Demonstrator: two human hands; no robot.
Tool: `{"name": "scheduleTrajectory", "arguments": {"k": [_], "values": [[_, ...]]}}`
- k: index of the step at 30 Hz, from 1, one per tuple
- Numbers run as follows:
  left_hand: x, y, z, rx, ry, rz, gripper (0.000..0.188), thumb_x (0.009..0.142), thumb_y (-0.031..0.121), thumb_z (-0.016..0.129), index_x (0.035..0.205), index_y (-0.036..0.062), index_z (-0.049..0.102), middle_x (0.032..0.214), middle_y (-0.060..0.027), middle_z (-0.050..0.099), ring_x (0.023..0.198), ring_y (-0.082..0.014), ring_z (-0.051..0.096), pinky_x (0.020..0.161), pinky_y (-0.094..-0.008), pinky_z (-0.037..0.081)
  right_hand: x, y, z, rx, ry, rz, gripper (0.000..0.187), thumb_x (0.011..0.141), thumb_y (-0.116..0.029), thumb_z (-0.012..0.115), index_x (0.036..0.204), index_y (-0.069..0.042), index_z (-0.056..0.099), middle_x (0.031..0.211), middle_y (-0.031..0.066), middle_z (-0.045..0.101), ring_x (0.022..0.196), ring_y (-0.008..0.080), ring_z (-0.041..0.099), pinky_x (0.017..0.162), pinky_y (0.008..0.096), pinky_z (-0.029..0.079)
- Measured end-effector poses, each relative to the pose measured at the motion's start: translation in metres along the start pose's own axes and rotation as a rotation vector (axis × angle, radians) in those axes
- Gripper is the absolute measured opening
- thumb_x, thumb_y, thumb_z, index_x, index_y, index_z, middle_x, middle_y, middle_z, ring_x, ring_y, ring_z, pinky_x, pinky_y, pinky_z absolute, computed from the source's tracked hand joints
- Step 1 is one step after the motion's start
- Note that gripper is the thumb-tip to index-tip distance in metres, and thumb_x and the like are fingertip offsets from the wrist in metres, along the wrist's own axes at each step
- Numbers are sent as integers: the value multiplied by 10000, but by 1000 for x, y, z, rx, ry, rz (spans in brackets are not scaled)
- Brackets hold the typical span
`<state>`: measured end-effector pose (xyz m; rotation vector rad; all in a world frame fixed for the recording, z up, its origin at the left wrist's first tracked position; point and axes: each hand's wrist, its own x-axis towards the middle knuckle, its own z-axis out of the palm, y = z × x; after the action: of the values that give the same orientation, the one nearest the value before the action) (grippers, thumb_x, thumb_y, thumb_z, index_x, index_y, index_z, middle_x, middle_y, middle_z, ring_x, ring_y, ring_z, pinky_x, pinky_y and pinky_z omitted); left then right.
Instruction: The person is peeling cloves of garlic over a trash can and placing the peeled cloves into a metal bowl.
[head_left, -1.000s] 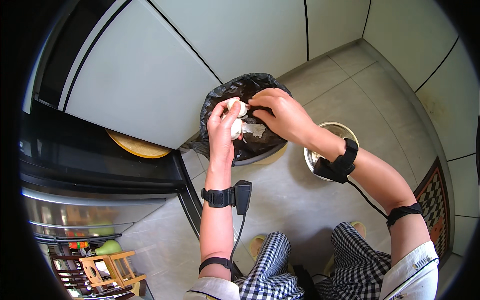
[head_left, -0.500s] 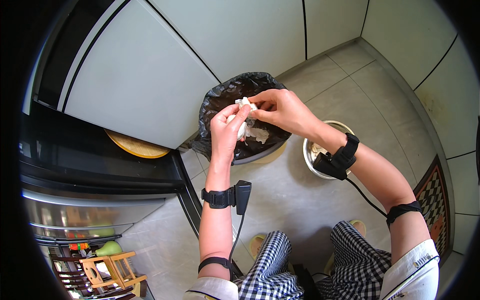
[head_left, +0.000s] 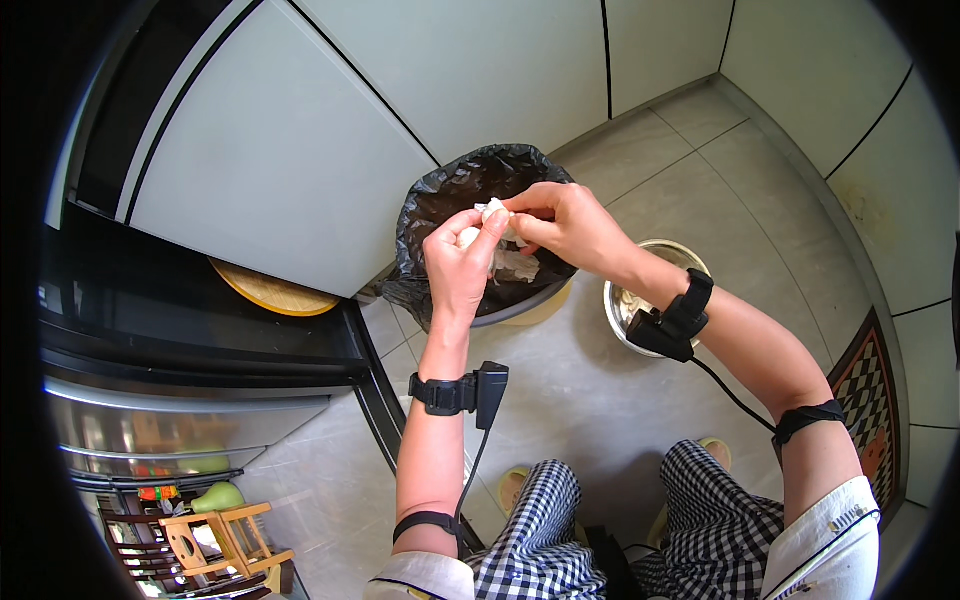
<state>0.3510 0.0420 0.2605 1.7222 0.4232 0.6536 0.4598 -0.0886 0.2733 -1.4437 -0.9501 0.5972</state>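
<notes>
- pinched close: left hand (head_left: pixel 458 262) and right hand (head_left: pixel 572 226) both on white garlic (head_left: pixel 494 209) — above the bin (head_left: pixel 422 205)
- garlic mostly finger-covered — its shape unclear
- bowl (head_left: pixel 611 302) partly hidden by right arm (head_left: pixel 762 345)

Readable lettering: none anywhere.
Right sleeve (head_left: pixel 828 548): below and right of the right grip (head_left: pixel 572 228); small dark marks, too small to read.
Red-and-orange item (head_left: pixel 157 493): far below and left of the left grip (head_left: pixel 458 260); bright patches, too tiny to make out.
Checked mat (head_left: pixel 866 405): right of and below the right grip; checks and an orange shape, any wording unclear.
</notes>
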Motion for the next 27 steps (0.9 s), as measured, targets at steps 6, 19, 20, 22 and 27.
{"name": "scheduleTrajectory", "arguments": {"k": [6, 19, 20, 22, 27], "values": [[-2, 10, 12, -80, 15, 4, 277, 863, 262, 704, 903, -11, 683, 632, 24, 571, 487, -28, 478, 413, -197, 363, 0, 5, 6, -76, 169, -24, 242, 928, -117, 512, 1047, 40, 653, 845, 78, 622, 716, 114, 610, 633, 269, 530], [4, 13, -5, -141, -124, -92, 275, 907, 272, 636, 961, 5, 673, 703, 14, 612, 520, -25, 496, 424, -201, 372, 4, 2, 3, 322, 10, 140, 273, 914, -196, 593, 1077, 21, 616, 887, 38, 610, 742, 76, 539, 634, 219, 442], [3, 13, -5, -140, -126, -92, 275, 907, 272, 636, 961, 5, 673, 703, 14, 612, 520, -25, 496, 424, -201, 372, 5, 5, 1, 322, 12, 140, 273, 914, -196, 593, 1077, 21, 616, 887, 38, 610, 742, 76, 539, 634, 219, 442], [0, 14, -3, -117, -162, -105, 285, 914, 268, 623, 1006, 4, 676, 723, 11, 617, 528, -26, 502, 421, -198, 370, 10, 9, -2, 470, 58, 172, 226, 909, -193, 593, 1017, 6, 614, 868, 23, 598, 744, 71, 528, 623, 224, 436], [-1, 16, -10, -186, -243, -180, 358, 932, 279, 573, 1162, 11, 627, 807, 0, 628, 584, -43, 542, 422, -181, 392, 8, 1, -12, 748, 151, 281, 122, 916, -123, 553, 949, -19, 606, 804, 6, 556, 719, 87, 521, 596, 232, 427]]}}
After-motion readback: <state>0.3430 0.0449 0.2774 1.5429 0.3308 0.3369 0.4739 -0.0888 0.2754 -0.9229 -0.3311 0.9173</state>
